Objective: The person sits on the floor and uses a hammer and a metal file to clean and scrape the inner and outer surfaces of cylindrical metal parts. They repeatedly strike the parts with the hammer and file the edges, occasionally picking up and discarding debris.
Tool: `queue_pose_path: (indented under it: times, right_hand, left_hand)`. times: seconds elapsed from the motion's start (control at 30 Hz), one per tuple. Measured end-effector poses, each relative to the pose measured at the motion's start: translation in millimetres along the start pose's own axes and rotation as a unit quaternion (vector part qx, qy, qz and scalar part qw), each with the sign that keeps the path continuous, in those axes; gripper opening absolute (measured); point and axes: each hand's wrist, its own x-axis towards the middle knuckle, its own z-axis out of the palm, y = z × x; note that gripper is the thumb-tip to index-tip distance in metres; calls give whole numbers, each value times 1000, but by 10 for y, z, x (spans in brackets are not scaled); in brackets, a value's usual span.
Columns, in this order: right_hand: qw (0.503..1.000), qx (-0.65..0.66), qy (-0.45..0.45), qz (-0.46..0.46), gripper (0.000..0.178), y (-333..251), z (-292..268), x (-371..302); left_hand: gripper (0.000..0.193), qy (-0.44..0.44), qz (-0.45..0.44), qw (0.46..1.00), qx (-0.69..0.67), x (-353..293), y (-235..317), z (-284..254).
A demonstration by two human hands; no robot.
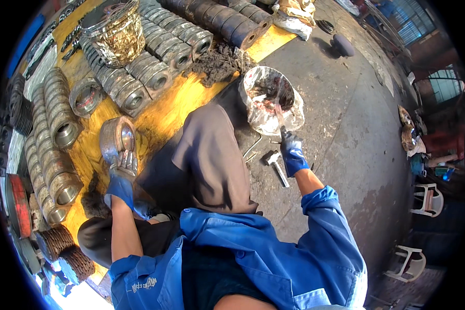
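Note:
My left hand [122, 175], in a blue glove with dirty grey fingers, grips the lower rim of a thick metal ring [108, 138]. Its fingers curl into the bore, and the ring stands on edge on the yellow surface [157, 111]. In a blue glove too, my right hand [293, 154] is closed round a narrow, flat tool [279, 115]. The tool's far end reaches into a bucket lined with clear plastic [251, 111]. Dark, grease-like stuff [266, 89] coats the inside and hides the tool's tip, so its kind cannot be told.
Rows of metal rings [62, 129] lie to the left and ahead. A grease-smeared bucket [118, 39] stands among them, near a heap of dark fibrous waste [217, 64]. On the floor by my right hand lie a hammer [278, 168] and a bent rod [251, 147]. White chairs [428, 200] stand far right.

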Motion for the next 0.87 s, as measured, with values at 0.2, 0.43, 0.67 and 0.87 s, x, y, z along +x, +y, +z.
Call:
queue_pose_path:
  times: [0.2, 0.43, 0.67, 0.87]
  right_hand:
    - [988, -94, -94, -74, 55, 247, 51, -265]
    - [944, 312, 89, 59, 33, 614, -121, -265]
    - [191, 882, -65, 425, 37, 551, 459, 212]
    - [154, 898, -51, 409, 41, 547, 663, -499]
  left_hand:
    - [42, -28, -3, 1000, 8, 87, -29, -95]
    - [36, -20, -2, 999, 27, 9, -133, -5]
    - [38, -5, -20, 1000, 15, -42, -190, 286]
    - [33, -66, -23, 997, -28, 160, 100, -205]
